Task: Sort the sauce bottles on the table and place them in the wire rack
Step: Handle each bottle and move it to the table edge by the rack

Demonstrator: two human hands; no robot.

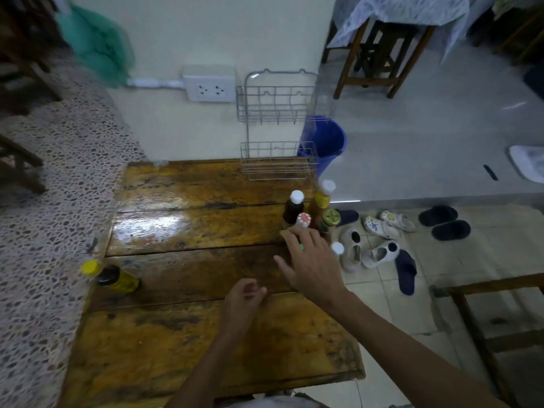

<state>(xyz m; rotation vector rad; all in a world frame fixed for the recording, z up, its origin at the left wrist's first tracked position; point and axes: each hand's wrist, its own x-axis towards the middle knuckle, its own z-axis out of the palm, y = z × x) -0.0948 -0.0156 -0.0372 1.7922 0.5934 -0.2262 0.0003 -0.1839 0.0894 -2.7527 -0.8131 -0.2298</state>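
Step in hand looks like the first pick: the right hand (312, 257) is reaching with fingers spread and holding nothing, hovering over the near side of the bottle cluster at the counter's (182, 334) right edge. The left hand (244, 298) is resting loosely curled near the middle of the counter, gripping nothing. The wire rack (276, 125) is standing upright at the far edge against the wall, both tiers showing no bottles. The cluster is sitting between hand and rack: a dark bottle with white cap (294, 209), a tall yellow-label bottle (322, 198), a red-capped bottle (303, 220) just under the fingertips, a gold-lid jar (331, 219), and a small white-capped bottle (337, 248) partly hidden by the hand. A lone yellow-capped bottle (113, 276) is lying well apart at the left edge. Next move is probably calling for closing round one neck, likely the red-capped one, and lifting straight up. Risk: the bottles are touching or nearly so and crowding the counter's edge, so a sideways pull could be knocking one off towards the shoes (379, 245) on the floor. The blue bucket (326, 145) is standing behind the rack, off the path.
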